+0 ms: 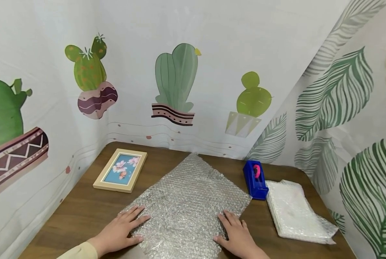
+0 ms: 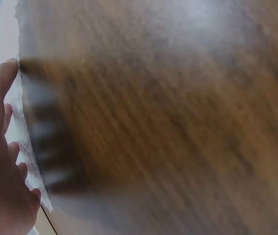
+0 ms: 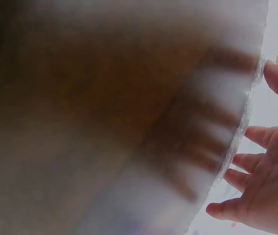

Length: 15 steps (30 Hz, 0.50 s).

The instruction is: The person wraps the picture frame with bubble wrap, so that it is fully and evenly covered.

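Observation:
A sheet of clear bubble wrap (image 1: 186, 201) lies spread on the wooden table, one corner pointing to the far edge. My left hand (image 1: 123, 228) rests on its left edge, fingers spread and fairly straight. On the opposite edge my right hand (image 1: 236, 233) touches the sheet with its fingers apart. In the left wrist view the left hand (image 2: 4, 152) has its fingertips along the sheet's edge. The right wrist view shows the right hand (image 3: 271, 156) with extended fingers at the bubble wrap's rim (image 3: 234, 147).
A photo frame (image 1: 121, 171) with a flower picture lies at the back left of the table (image 1: 73, 212). Right of the sheet stands a blue tape dispenser (image 1: 255, 181) with a pink roll. Beside it lies a flat package (image 1: 298, 212) in bubble wrap. Printed cloth hangs behind.

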{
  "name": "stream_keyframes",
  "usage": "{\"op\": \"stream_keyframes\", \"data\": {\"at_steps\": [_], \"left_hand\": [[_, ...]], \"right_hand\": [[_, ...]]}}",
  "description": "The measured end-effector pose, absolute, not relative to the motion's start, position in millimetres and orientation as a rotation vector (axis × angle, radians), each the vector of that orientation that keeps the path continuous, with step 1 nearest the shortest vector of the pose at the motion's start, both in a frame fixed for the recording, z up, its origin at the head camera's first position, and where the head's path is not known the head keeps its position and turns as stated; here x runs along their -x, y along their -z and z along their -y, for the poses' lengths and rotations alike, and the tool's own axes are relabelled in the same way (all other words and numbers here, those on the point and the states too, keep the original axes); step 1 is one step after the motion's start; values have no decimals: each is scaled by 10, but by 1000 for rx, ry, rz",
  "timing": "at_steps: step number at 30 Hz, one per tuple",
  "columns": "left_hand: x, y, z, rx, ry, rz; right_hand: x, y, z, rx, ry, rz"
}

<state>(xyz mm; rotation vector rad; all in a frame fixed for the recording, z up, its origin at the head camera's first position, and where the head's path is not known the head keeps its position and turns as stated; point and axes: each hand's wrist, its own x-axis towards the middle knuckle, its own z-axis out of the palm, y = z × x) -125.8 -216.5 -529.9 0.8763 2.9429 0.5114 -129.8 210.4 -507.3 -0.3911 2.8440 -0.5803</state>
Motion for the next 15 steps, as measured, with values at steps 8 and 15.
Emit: {"op": "stream_keyframes", "data": {"at_steps": [8,15], "left_hand": [[1264,5227,2164,-859,-464,-2905],[1335,5209,2154,-887,-448,-2926]], "right_hand": [[1279,5078,-2087,420,569,-2890],[1324,5026,-2083,426,515,-2912]]}}
